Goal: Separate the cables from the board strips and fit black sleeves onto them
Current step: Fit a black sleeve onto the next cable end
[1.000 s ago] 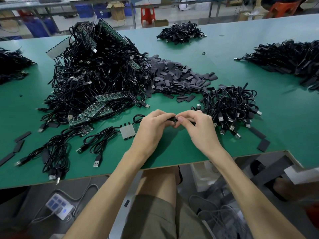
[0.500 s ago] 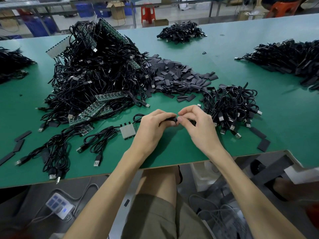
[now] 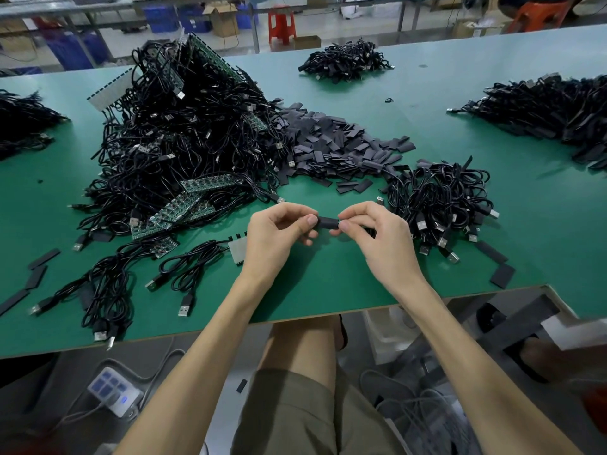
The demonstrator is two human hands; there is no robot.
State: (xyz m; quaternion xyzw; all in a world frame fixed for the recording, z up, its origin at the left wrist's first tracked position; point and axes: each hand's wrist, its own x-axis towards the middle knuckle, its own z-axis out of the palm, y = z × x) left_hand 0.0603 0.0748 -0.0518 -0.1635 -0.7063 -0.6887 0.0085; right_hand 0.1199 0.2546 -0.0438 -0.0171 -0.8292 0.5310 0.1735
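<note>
drawn further apart; left hand (image 3: 272, 239) and right hand (image 3: 377, 239) pinch the ends of a matte black sleeve (image 3: 327, 222)

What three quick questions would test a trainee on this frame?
1. True or false: the left hand and the right hand both pinch one black sleeve.
2. Where is the pile of loose sleeves? A) on the table, beyond the hands; B) on the floor; C) in a blue crate.
3. Fill in: the green board strips lie to the person's ____.
Key: 1 true; 2 A; 3 left.
</note>
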